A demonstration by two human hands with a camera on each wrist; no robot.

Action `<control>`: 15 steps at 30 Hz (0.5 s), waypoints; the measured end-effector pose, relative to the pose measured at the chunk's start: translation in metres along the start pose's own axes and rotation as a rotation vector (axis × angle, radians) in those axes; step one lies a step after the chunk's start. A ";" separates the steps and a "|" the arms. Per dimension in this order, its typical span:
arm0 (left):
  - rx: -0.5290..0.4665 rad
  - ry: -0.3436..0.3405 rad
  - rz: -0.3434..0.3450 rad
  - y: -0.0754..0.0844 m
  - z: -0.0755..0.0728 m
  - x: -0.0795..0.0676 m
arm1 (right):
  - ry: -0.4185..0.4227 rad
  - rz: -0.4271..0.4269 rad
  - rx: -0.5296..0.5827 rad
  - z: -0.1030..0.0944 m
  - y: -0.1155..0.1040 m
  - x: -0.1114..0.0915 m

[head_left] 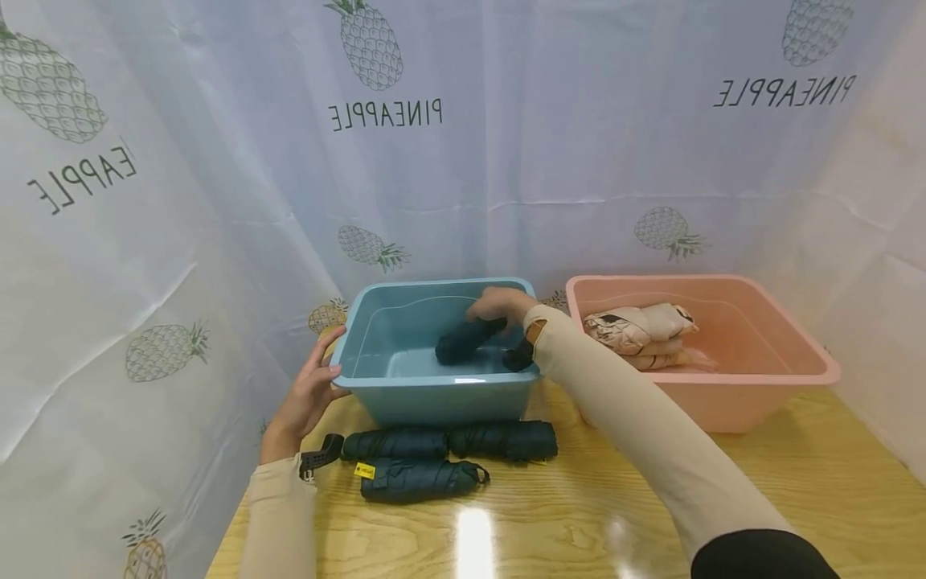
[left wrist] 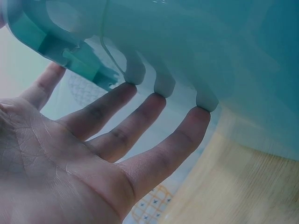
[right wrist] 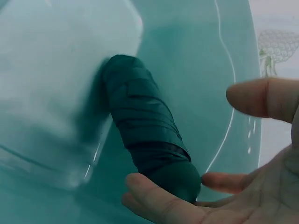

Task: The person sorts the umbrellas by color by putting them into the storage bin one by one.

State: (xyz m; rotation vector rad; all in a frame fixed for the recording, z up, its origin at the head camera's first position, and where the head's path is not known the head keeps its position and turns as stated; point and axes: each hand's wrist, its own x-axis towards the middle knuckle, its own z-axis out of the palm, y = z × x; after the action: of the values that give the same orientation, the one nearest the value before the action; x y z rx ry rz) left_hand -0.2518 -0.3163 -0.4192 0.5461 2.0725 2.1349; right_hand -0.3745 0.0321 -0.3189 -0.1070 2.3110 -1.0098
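A dark folded umbrella [head_left: 463,342] leans inside the blue plastic basin [head_left: 441,402], and it looks dark green in the right wrist view [right wrist: 145,116]. My right hand [head_left: 504,304] reaches into the basin over its upper end. Thumb and fingers are spread apart, with fingertips [right wrist: 138,182] right at that end. At the basin's left side, my left hand [head_left: 307,398] rests its extended fingertips [left wrist: 198,116] against the outer wall, thumb near the rim. Several more dark folded umbrellas [head_left: 423,480] lie on the wooden table in front of the basin.
To the right stands a pink basin [head_left: 745,402] with light, patterned fabric bundles [head_left: 644,330] at its left end. Behind both basins hangs a white curtain [head_left: 448,177] printed with pineapples; it also runs along the left and right sides of the table [head_left: 579,515].
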 end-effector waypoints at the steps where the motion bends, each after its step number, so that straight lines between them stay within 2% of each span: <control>1: 0.001 0.003 -0.001 0.000 0.000 0.000 | -0.008 0.000 -0.014 0.000 0.000 -0.001; 9: -0.005 0.008 -0.011 -0.001 0.001 -0.001 | -0.059 -0.038 -0.050 -0.009 0.004 -0.010; 15: -0.004 0.011 -0.009 -0.002 0.001 -0.001 | -0.072 -0.117 -0.039 -0.021 -0.006 -0.034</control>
State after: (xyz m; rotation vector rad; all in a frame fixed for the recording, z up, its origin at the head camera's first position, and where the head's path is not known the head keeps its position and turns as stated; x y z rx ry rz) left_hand -0.2510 -0.3157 -0.4213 0.5244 2.0722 2.1419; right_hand -0.3599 0.0513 -0.2869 -0.2925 2.2815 -1.0012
